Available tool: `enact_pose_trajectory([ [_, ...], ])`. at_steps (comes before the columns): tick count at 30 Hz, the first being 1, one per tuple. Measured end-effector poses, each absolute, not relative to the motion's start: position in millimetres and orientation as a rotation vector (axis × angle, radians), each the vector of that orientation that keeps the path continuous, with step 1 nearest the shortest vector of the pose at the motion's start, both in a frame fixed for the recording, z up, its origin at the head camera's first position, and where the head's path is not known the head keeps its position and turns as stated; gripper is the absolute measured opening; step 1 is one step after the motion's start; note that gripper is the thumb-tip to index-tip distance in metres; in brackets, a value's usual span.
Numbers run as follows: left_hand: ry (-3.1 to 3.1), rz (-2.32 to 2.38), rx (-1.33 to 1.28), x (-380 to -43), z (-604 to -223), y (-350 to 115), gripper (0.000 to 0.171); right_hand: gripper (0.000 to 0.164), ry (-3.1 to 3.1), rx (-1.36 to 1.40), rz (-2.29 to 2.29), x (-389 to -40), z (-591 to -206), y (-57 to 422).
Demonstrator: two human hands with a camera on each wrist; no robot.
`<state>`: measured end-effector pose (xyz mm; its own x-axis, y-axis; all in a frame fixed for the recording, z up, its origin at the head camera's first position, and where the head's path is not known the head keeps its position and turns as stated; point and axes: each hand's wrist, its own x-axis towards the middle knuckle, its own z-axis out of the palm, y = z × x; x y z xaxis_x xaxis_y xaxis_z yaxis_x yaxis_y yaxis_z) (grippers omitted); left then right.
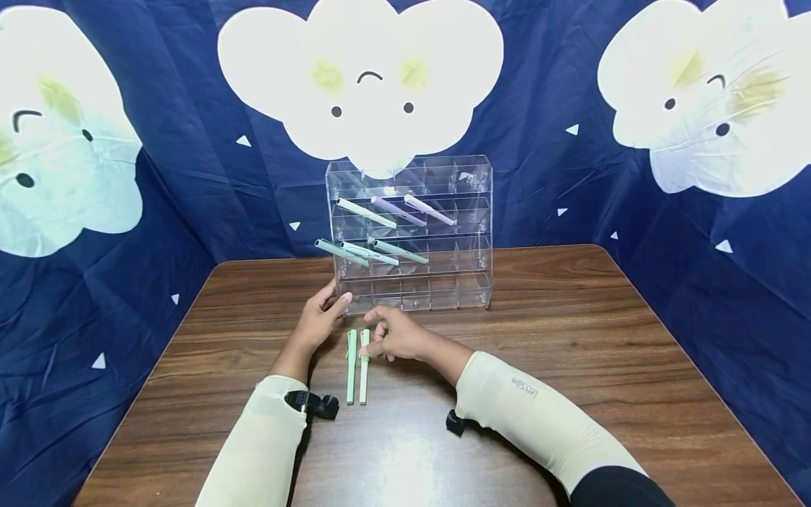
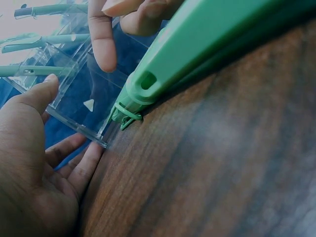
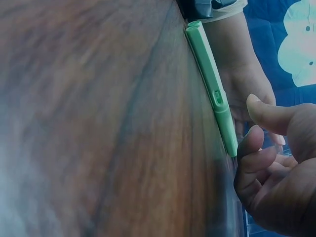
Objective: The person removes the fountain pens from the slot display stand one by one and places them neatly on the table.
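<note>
A clear acrylic pen rack [image 1: 412, 282] stands on the wooden table. My left hand [image 1: 318, 318] grips its lower left corner, thumb at the front and fingers round the side. In the left wrist view those fingers [image 2: 89, 165] lie against the rack's bottom edge. Two capped pens lie side by side in front of the rack, a green pen [image 1: 351, 377] and a paler green pen [image 1: 364, 380]. My right hand [image 1: 400, 336] hovers beside their cap ends, index finger stretched toward the rack, other fingers loosely bent. Its thumb overlaps the paler pen in the head view; nothing is held.
Three pens slant in the rack's second tier, among them a purple pen [image 1: 399, 211]. Three more lie in the third tier, with a teal pen [image 1: 342, 252] jutting past the left side. Behind the table [image 1: 570, 338] hangs a blue curtain [image 1: 538, 204] with cloud shapes.
</note>
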<state>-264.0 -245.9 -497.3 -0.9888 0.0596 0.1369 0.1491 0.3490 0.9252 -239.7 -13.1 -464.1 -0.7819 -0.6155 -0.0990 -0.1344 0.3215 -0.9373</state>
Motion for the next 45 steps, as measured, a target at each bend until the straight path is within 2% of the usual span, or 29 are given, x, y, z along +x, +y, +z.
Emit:
enact_pose_trajectory([
  [22,-2.527,-1.742,-0.184,-265.1,-495.0,-245.9,0.066,0.075,2.211,-0.724,-1.488,-247.2,-444.1,3.1],
  [35,-2.528,-1.737,-0.178,-265.4,-495.0,-244.5,0.068,0.058,2.575,-0.836,-1.442,-250.9,-424.5,18.9],
  [45,-2.516,-1.747,-0.175,-263.7,-495.4,-245.8,0.068,0.050,2.665,-0.762,-1.501,-258.9,-411.0,27.3],
])
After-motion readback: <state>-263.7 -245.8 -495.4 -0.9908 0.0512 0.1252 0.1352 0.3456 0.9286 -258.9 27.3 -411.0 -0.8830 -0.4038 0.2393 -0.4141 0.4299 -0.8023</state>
